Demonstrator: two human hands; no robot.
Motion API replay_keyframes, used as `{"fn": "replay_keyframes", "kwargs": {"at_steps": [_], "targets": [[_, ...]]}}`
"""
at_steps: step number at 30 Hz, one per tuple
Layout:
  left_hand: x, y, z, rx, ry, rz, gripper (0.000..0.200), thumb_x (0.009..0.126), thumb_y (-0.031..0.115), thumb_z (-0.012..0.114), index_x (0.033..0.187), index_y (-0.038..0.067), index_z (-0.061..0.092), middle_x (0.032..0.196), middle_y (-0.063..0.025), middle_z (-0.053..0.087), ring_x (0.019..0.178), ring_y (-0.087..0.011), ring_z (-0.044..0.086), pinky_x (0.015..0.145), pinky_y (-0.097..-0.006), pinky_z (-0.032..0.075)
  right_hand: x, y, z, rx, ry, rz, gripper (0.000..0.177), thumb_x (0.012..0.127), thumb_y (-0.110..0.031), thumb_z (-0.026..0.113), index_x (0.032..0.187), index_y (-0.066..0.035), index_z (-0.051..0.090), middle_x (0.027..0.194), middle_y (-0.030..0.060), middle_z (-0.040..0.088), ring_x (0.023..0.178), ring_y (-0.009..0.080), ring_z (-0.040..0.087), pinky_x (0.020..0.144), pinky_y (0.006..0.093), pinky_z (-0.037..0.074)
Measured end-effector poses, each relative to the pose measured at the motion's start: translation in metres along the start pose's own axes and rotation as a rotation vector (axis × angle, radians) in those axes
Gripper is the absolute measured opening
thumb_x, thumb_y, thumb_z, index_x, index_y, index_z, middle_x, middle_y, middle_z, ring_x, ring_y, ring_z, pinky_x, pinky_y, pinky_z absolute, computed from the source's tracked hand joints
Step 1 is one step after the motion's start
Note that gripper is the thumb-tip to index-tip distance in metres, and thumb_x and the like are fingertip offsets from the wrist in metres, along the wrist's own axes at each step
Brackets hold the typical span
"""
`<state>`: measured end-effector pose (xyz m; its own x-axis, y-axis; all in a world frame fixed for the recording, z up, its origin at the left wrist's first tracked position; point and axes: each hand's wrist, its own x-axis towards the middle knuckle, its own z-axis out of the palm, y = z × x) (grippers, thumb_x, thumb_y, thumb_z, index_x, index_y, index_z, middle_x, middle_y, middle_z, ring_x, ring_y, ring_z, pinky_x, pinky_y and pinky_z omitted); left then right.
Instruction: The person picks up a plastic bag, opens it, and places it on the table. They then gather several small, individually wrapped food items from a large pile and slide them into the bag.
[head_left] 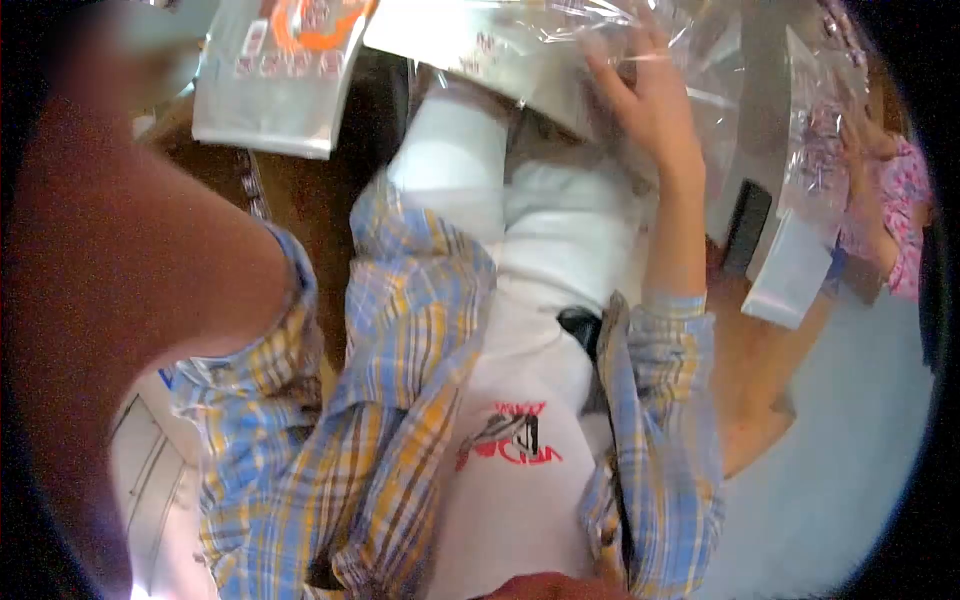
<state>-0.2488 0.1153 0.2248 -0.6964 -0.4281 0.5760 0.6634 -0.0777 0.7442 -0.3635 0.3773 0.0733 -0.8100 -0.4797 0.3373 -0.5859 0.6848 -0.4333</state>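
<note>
My right hand (650, 105) reaches out at the top, its fingers apart and stretched over clear plastic packaging (700, 45). Slight motion blur softens the fingertips. Beneath and beside it, a stack of printed plastic bags (450, 45) lies over my knees. Another pile of clear bags with an orange print (275, 85) is at the upper left. My left arm (170, 260) is raised close to the camera and fills the left side. Its blurred, dark upper end hides the fingers of my left hand.
At the right, another person's hand (865, 140) with a pink floral sleeve (905, 215) is by more clear plastic bags (810, 130). A dark narrow block (746, 225) lies near a white sheet (790, 275). A pale blue surface (850, 420) spans the lower right.
</note>
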Motion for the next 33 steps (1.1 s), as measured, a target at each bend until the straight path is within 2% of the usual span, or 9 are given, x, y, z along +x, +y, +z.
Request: {"fn": "replay_keyframes", "kwargs": {"at_steps": [4,7,14,16,18,21,24,27,33], "targets": [[-0.003,0.000,0.005,-0.018,0.002,0.009,0.013,0.085,0.010,0.076,0.096,0.005,0.072,0.086,-0.0098,0.070,0.077,-0.0270,0.066,0.073,-0.0374,0.054,0.011,-0.005,-0.017,0.090,-0.097,-0.020,0.054,0.097,-0.038,0.068,0.140,-0.006,0.058,0.137,0.0248,0.060,0.124,0.0437,0.060,0.105,0.0477,0.049],[-0.008,-0.005,0.004,0.005,0.019,-0.023,0.012,0.084,0.009,0.076,0.095,0.006,0.072,0.085,-0.0096,0.070,0.076,-0.0271,0.066,0.073,-0.0373,0.054,0.003,0.004,-0.010,0.132,-0.043,0.036,0.050,0.094,-0.031,0.075,0.138,-0.011,0.062,0.134,0.0158,0.064,0.121,0.0375,0.061,0.102,0.0454,0.049],[-0.037,-0.080,0.024,0.459,-0.152,-0.158,0.011,0.083,0.009,0.077,0.093,0.006,0.072,0.081,-0.0094,0.070,0.074,-0.0272,0.065,0.071,-0.0369,0.054,0.004,0.002,-0.009,-0.344,-0.069,-0.047,0.090,0.077,-0.048,0.085,0.151,-0.011,0.050,0.158,0.0204,0.045,0.143,0.0451,0.044,0.119,0.0477,0.038],[-0.064,-0.098,0.012,0.640,-0.684,0.124,0.015,0.076,0.006,0.080,0.090,0.007,0.074,0.075,-0.0039,0.068,0.070,-0.0193,0.068,0.066,-0.0372,0.055,0.004,0.010,-0.001,-0.187,-0.127,-0.016,0.092,0.076,-0.048,0.085,0.151,-0.008,0.049,0.157,0.0238,0.045,0.143,0.0454,0.044,0.120,0.0483,0.038],[-0.104,-0.106,0.014,0.781,-0.859,0.507,0.018,0.078,0.014,0.080,0.094,0.013,0.073,0.070,0.0019,0.060,0.066,-0.0187,0.059,0.064,-0.0377,0.049,0.004,0.008,-0.001,-0.167,-0.139,0.006,0.092,0.077,-0.047,0.086,0.148,-0.002,0.050,0.155,0.0293,0.044,0.142,0.0462,0.045,0.119,0.0493,0.039],[-0.147,-0.076,0.031,0.613,-0.958,0.294,0.024,0.081,0.017,0.075,0.104,0.011,0.072,0.083,-0.0018,0.064,0.085,-0.0217,0.064,0.077,-0.0432,0.051,0.002,0.004,0.000,-0.146,-0.087,0.040,0.089,0.079,-0.048,0.084,0.147,0.000,0.051,0.153,0.0305,0.046,0.141,0.0462,0.046,0.118,0.0500,0.040],[-0.144,-0.099,0.041,1.119,-1.024,0.114,0.043,0.087,0.027,0.072,0.125,0.006,0.067,0.113,-0.0128,0.066,0.115,-0.0309,0.061,0.100,-0.0531,0.047,0.000,0.004,0.005,-0.129,-0.063,-0.014,0.080,0.085,-0.047,0.080,0.144,-0.001,0.054,0.150,0.0318,0.049,0.141,0.0464,0.046,0.117,0.0506,0.040],[-0.122,-0.121,0.022,1.376,-0.711,-0.152,0.063,0.090,0.038,0.070,0.141,0.002,0.057,0.143,-0.0218,0.054,0.137,-0.0387,0.048,0.117,-0.0597,0.031,0.004,-0.008,-0.005,-0.022,-0.136,-0.024,0.070,0.091,-0.041,0.076,0.145,-0.002,0.054,0.155,0.0295,0.044,0.144,0.0448,0.043,0.119,0.0497,0.038],[-0.120,-0.121,0.013,1.405,-0.680,-0.227,0.075,0.090,0.047,0.070,0.147,0.002,0.052,0.153,-0.0249,0.047,0.143,-0.0410,0.043,0.120,-0.0632,0.026,0.033,-0.009,-0.057,-0.144,0.282,-0.050,0.056,0.089,-0.023,0.074,0.140,-0.005,0.060,0.146,0.0259,0.054,0.133,0.0452,0.053,0.110,0.0494,0.046]]}}
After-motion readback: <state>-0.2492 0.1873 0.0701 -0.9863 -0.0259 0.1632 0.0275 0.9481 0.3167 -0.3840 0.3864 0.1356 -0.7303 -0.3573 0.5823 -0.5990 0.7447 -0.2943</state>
